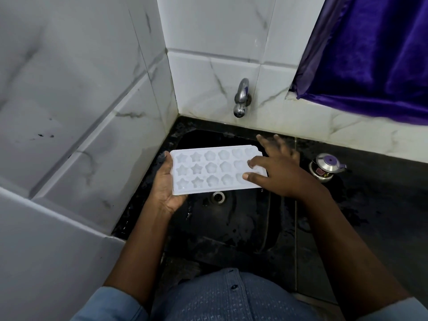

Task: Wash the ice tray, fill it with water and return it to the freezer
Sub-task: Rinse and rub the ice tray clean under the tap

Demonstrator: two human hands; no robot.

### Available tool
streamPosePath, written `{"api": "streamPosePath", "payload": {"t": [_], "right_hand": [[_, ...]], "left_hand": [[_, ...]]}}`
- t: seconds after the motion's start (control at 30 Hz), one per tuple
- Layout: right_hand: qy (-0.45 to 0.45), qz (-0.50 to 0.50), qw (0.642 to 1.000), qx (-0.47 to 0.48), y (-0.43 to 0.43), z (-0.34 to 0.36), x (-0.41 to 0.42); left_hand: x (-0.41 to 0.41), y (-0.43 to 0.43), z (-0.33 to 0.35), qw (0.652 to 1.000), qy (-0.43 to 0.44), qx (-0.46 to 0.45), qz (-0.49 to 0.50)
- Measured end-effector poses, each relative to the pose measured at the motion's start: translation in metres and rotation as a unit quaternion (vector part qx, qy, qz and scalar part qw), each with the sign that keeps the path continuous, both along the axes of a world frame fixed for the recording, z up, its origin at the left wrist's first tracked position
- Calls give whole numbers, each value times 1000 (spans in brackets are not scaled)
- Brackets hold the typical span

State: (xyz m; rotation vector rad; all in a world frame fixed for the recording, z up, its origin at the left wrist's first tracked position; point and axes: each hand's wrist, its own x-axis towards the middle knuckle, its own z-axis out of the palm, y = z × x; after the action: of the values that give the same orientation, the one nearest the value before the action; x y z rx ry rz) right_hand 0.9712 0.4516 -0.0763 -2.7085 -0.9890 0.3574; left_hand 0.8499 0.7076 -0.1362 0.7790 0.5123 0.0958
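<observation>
I see the white plastic ice tray (215, 170) cavity side up, star and flower moulds showing. Its long axis runs left to right, right end slightly farther away. It is held over the black stone sink (243, 218), in front of the chrome wall tap (242, 98), above the steel drain (217, 197). Both forearms reach forward from bottom of view. The left hand (165, 185) is palm up, cupped round the tray's left short end and gripping it. The right hand (275, 172) is palm down, fingers spread and straight, with thumb and one fingertip resting on the right-end cavities. A small steel pot with a purple lid (326, 167) sits on the black bench (382, 200), right of the sink.
</observation>
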Motion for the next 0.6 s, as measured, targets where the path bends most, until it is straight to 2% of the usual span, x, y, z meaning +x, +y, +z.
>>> {"api": "streamPosePath", "payload": {"t": [0.17, 0.3, 0.43, 0.6], "right_hand": [[0, -24, 999, 44, -2, 0, 2], [12, -5, 1000, -1, -3, -5, 5], [12, -15, 999, 36, -5, -9, 7], [23, -2, 1000, 14, -4, -9, 9]], "left_hand": [[1, -1, 1, 1000, 0, 1, 1], [3, 0, 0, 1000, -1, 4, -6], [5, 0, -2, 1000, 1, -3, -2], [5, 0, -1, 1000, 0, 2, -2]]}}
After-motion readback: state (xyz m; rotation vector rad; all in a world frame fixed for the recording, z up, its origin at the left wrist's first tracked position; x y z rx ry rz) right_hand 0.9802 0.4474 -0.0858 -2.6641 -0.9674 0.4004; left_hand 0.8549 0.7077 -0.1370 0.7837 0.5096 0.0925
